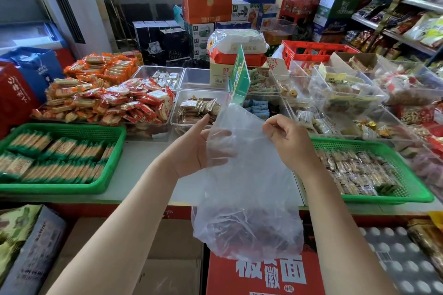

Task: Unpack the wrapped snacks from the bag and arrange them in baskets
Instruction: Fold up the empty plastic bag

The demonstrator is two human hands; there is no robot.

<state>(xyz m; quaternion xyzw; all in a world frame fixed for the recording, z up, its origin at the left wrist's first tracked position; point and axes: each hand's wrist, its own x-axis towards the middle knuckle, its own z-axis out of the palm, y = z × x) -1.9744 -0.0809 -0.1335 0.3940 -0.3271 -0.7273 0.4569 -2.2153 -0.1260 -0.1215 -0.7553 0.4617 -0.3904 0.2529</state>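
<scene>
Between the two hands, the right hand (288,140) pinches the rim of a clear, thin plastic bag (244,187) while the left hand (199,151), fingers straight, spreads its mouth; dark red wrapped snacks (242,235) lie directly below both grips, bag hanging vertical before the desk (143,165), green perforated plastic baskets (407,175) flanking

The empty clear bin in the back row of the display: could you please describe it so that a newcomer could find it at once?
Start at the white counter between the two green baskets, then look past the held plastic bag to the clear bins behind. In the back row, the empty clear bin sits just left of the green sign. Unlike its neighbours, it holds no snacks.
</scene>
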